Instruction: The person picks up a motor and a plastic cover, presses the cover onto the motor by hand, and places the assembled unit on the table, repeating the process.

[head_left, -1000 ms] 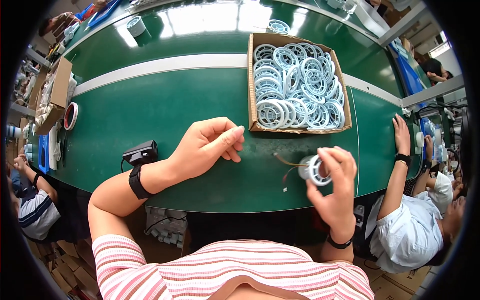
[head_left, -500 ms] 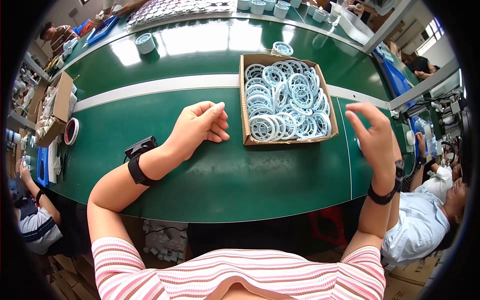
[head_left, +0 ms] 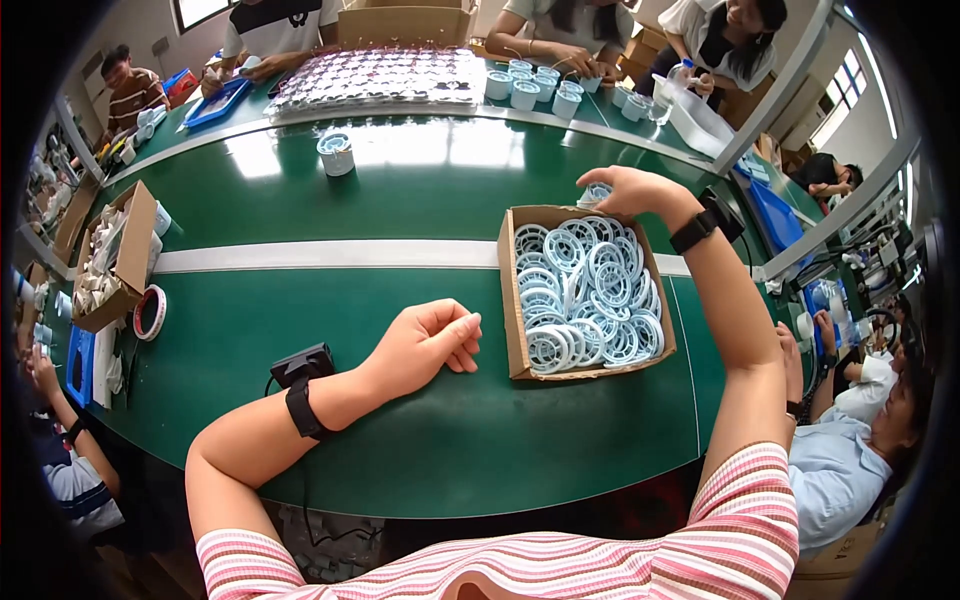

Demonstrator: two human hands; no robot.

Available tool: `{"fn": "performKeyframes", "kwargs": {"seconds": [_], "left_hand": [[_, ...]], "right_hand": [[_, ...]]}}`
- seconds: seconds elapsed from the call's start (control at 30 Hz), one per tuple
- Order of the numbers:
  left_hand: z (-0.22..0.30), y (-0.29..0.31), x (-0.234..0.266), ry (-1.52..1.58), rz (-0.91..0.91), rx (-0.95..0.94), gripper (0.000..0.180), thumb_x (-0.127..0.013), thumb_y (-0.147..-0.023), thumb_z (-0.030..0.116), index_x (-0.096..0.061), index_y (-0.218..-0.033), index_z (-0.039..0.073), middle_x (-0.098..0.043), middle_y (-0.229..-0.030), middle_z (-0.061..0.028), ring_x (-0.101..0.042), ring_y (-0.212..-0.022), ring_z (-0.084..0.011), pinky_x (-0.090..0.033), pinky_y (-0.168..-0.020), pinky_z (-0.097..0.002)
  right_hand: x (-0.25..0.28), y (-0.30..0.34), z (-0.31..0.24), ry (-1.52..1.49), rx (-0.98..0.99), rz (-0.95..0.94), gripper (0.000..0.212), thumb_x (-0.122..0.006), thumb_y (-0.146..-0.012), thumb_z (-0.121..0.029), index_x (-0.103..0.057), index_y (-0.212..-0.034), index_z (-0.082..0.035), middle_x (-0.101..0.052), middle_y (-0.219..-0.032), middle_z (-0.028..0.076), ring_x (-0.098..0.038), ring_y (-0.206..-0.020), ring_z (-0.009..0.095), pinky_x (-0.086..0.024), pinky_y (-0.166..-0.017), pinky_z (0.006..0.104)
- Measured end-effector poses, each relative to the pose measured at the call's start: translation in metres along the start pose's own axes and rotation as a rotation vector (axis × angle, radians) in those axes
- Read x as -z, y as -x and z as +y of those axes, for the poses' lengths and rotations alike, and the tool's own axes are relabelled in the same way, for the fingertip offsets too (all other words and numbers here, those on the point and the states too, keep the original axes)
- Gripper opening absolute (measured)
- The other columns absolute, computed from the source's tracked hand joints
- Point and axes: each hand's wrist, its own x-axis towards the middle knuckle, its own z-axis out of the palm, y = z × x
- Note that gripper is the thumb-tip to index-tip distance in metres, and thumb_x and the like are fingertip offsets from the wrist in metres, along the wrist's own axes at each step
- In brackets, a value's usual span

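A cardboard box (head_left: 517, 300) full of pale blue slotted plastic rings (head_left: 590, 290) stands right of centre on the green table. My right hand (head_left: 645, 190) reaches past the box's far edge, its fingers curved around a small pale blue round cup (head_left: 596, 193) behind the box. The cup's lower part is hidden by the box and hand. My left hand (head_left: 425, 342) is loosely closed left of the box, thumb against the curled fingers, with nothing visible in it. Each wrist wears a black band; a black device (head_left: 302, 365) sits beside the left one.
Another round cup (head_left: 336, 155) stands on the far green strip, beyond a pale metal rail (head_left: 330, 254). At left are a carton of white parts (head_left: 130, 262) and a tape roll (head_left: 150, 312). Co-workers sit around the table; several cups (head_left: 525, 95) stand across it. A metal post (head_left: 775, 100) rises at right.
My right hand has moved from the box's right side to the cup behind it. My left hand stays closed near the box. The view has tilted up, showing more of the far side.
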Motion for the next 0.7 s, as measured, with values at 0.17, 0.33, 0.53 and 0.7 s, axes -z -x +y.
{"fn": "performKeyframes", "kwargs": {"seconds": [0.17, 0.33, 0.53, 0.7], "left_hand": [[0.002, 0.006, -0.004, -0.013, -0.01, 0.001, 0.026, -0.057, -0.106, 0.025, -0.063, -0.097, 0.001, -0.066, -0.086, -0.0035, -0.066, -0.075, -0.0102, -0.054, -0.069, -0.0245], [0.001, 0.005, -0.007, -0.028, -0.035, 0.02, 0.023, -0.057, -0.106, 0.021, -0.063, -0.1, 0.0, -0.067, -0.089, -0.0047, -0.067, -0.079, -0.0101, -0.055, -0.072, -0.0246], [0.003, 0.011, -0.008, -0.009, -0.05, 0.046, 0.022, -0.056, -0.106, 0.019, -0.064, -0.103, -0.001, -0.067, -0.092, -0.0052, -0.066, -0.083, -0.0102, -0.056, -0.076, -0.0251], [0.005, 0.018, -0.009, -0.015, -0.045, 0.073, 0.021, -0.056, -0.106, 0.017, -0.064, -0.103, -0.002, -0.068, -0.093, -0.005, -0.067, -0.084, -0.0101, -0.056, -0.077, -0.0251]], "right_hand": [[0.014, -0.019, 0.005, 0.037, 0.01, -0.012, 0.061, -0.081, -0.08, -0.024, -0.058, -0.135, -0.01, -0.066, -0.121, 0.02, -0.064, -0.112, 0.031, -0.051, -0.095, 0.0385], [0.038, -0.076, 0.013, 0.045, -0.063, 0.261, 0.059, -0.082, -0.078, -0.026, -0.061, -0.131, -0.01, -0.064, -0.125, 0.021, -0.062, -0.118, 0.032, -0.05, -0.099, 0.0392], [0.033, -0.179, 0.027, 0.075, -0.189, 0.448, 0.06, -0.08, -0.08, -0.031, -0.062, -0.134, -0.015, -0.058, -0.134, 0.022, -0.06, -0.12, 0.037, -0.048, -0.104, 0.0407], [0.018, -0.234, 0.035, -0.028, -0.249, 0.588, 0.064, -0.076, -0.083, -0.03, -0.057, -0.141, -0.013, -0.05, -0.143, 0.025, -0.053, -0.128, 0.039, -0.043, -0.11, 0.0406]]}}
